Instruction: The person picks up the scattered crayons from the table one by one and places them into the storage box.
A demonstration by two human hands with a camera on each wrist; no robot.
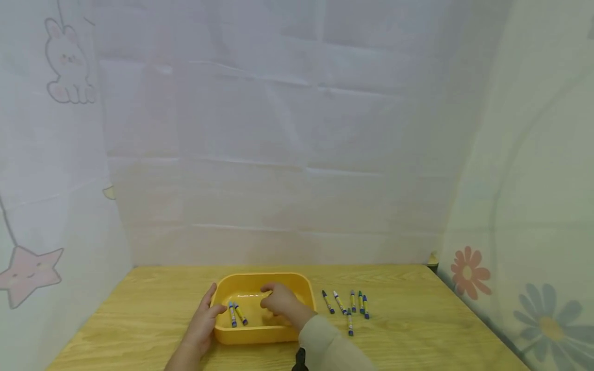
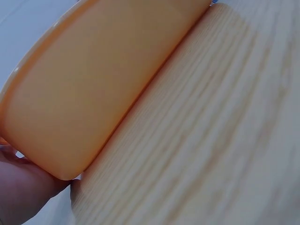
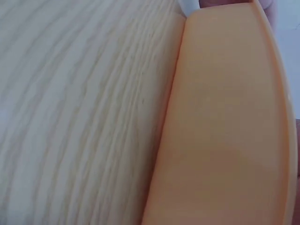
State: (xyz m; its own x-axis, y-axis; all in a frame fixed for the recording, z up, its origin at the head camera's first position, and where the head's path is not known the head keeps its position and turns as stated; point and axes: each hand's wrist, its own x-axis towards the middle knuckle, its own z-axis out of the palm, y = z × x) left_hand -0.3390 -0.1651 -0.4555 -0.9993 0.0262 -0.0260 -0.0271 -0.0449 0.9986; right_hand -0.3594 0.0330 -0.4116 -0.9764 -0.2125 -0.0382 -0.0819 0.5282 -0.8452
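A yellow plastic basin [image 1: 260, 336] stands on the table, with two crayons [image 1: 232, 314] lying inside at its left. My left hand [image 1: 200, 325] grips the basin's left side, the thumb over the rim and the fingers outside. Reaching over the front right rim, my right hand [image 1: 282, 301] is above the inside of the basin. Its index finger and thumb are apart, and no crayon shows between them; its other fingers are partly hidden. In the left wrist view, part of the left hand [image 2: 28, 190] is against the basin's outer wall [image 2: 98, 89].
Several more crayons [image 1: 360, 302] lie on the wooden table [image 1: 399, 335] to the right of the basin. A white cloth [image 1: 287, 154] hangs behind the table, and printed cloths hang at both sides. A small black object [image 1: 300, 359] shows near the right sleeve.
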